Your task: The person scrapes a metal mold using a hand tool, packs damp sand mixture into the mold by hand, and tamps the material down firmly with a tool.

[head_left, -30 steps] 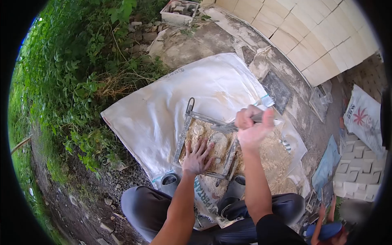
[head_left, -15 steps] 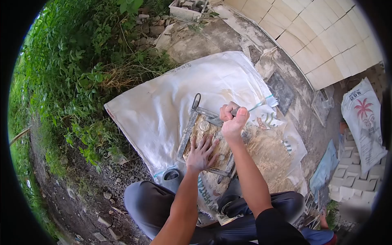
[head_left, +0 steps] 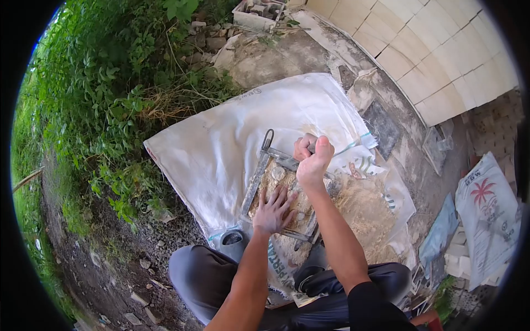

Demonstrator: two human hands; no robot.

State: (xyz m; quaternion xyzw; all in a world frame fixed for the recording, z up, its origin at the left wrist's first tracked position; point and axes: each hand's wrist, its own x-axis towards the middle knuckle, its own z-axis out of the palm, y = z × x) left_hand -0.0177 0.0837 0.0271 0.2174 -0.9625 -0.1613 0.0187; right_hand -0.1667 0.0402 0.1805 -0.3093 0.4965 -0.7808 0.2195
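A rectangular metal frame [head_left: 254,185] with a looped end lies on a white woven sack [head_left: 204,157], around a slab of crumbly tan material [head_left: 269,178] with round pale pieces in it. Flat on this slab rests my left hand [head_left: 272,211], fingers spread, holding nothing. My right hand [head_left: 313,164] is in a fist with the thumb on top, over the frame's far right corner. It grips a dark tool handle [head_left: 312,148]; the tool's lower end is hidden behind the hand and forearm.
Tan powder [head_left: 359,212] is heaped on the sack right of the frame. A printed sack with a red palm [head_left: 486,215] lies over pale blocks [head_left: 457,254] at right. Green plants [head_left: 105,99] grow on the left; a tiled wall [head_left: 425,49] stands upper right. A white crate [head_left: 256,16] sits at the back.
The palm-printed sack at right has shifted down and now covers more of the pale blocks. My right fist has tilted slightly left; my left hand stays on the slab.
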